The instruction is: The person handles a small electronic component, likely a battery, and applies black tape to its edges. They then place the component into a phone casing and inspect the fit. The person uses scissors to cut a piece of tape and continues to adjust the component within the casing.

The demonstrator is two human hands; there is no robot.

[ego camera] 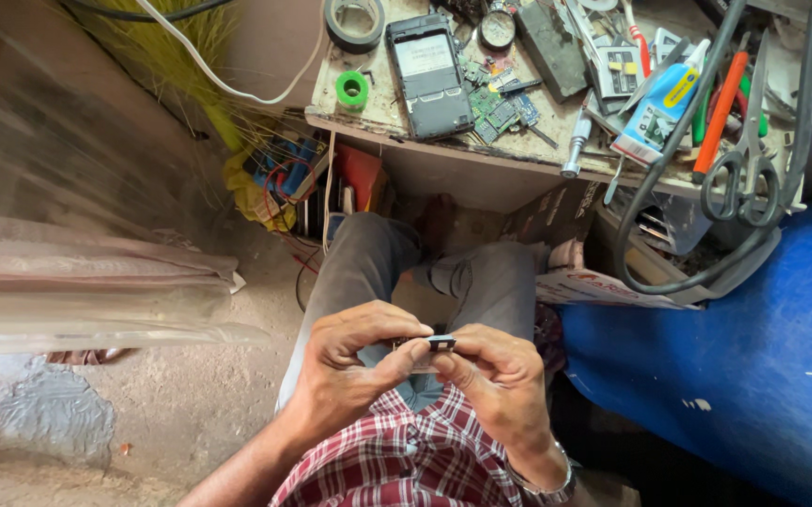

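Both hands meet over the lap: left hand [354, 352] and right hand [495, 376] pinch a small dark part [432, 345] (details too small), well below the cluttered workbench [368, 117].

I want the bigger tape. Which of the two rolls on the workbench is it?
The dark grey roll at the bench's far edge; the green roll nearer the person is clearly smaller.

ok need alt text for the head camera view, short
Seen from above, a seated person's left hand and right hand pinch a small dark part between their fingertips over their lap. In front stands a cluttered workbench with an opened phone, circuit boards, scissors and tape rolls.
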